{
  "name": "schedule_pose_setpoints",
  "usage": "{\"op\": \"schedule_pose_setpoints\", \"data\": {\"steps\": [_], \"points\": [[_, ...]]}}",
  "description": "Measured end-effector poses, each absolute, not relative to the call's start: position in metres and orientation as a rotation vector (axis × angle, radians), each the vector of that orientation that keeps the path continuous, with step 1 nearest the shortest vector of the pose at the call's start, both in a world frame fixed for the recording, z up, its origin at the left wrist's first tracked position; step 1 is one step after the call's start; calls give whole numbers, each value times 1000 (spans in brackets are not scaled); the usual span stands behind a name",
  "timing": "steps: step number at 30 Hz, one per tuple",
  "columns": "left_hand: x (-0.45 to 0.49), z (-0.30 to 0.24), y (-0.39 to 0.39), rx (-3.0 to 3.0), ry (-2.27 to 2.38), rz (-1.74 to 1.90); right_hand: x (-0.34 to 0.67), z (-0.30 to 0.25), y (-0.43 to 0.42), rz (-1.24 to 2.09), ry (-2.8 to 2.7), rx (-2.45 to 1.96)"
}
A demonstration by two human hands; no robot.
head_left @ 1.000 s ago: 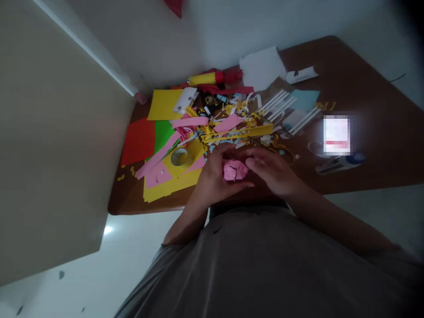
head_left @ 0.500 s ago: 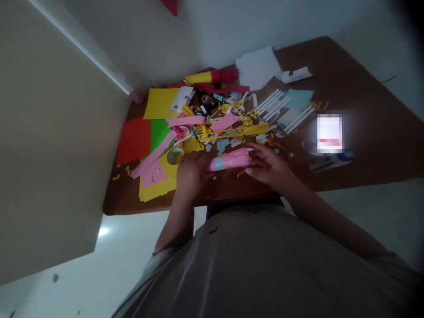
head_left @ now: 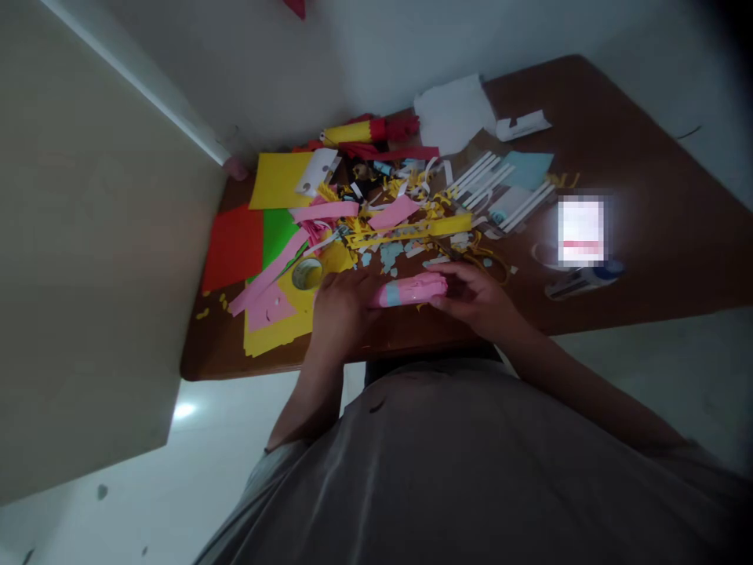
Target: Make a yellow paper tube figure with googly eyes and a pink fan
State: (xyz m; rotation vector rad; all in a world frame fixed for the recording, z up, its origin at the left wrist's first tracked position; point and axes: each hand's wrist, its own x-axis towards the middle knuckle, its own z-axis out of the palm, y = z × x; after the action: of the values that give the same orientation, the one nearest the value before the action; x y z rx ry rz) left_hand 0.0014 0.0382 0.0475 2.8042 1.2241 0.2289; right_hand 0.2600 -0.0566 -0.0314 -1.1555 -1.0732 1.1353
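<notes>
A pink paper roll (head_left: pixel 410 290) with a light blue band lies sideways just above the near edge of the brown table (head_left: pixel 647 267). My left hand (head_left: pixel 340 308) grips its left end with curled fingers. My right hand (head_left: pixel 476 298) holds its right end, fingers closed around it. A roll of tape (head_left: pixel 307 274) sits on yellow paper right beside my left hand.
Coloured sheets, red (head_left: pixel 234 246), green (head_left: pixel 276 235) and yellow (head_left: pixel 280 180), lie at the table's left. Pink strips, yellow scraps and white strips (head_left: pixel 500 188) are piled behind the hands. A glue bottle (head_left: pixel 580 281) lies at the right. A pale wall panel (head_left: pixel 88 259) stands left.
The pink paper, held end-on between both hands before, has been turned sideways and lowered toward the table; my left hand has shifted left along it.
</notes>
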Motion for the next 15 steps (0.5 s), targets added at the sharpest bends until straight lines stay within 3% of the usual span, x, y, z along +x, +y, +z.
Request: {"op": "schedule_pose_setpoints", "data": {"steps": [15], "points": [[2,47,38,2745,1171,171,267,-31,-54,1049,-1070,-1205]]}}
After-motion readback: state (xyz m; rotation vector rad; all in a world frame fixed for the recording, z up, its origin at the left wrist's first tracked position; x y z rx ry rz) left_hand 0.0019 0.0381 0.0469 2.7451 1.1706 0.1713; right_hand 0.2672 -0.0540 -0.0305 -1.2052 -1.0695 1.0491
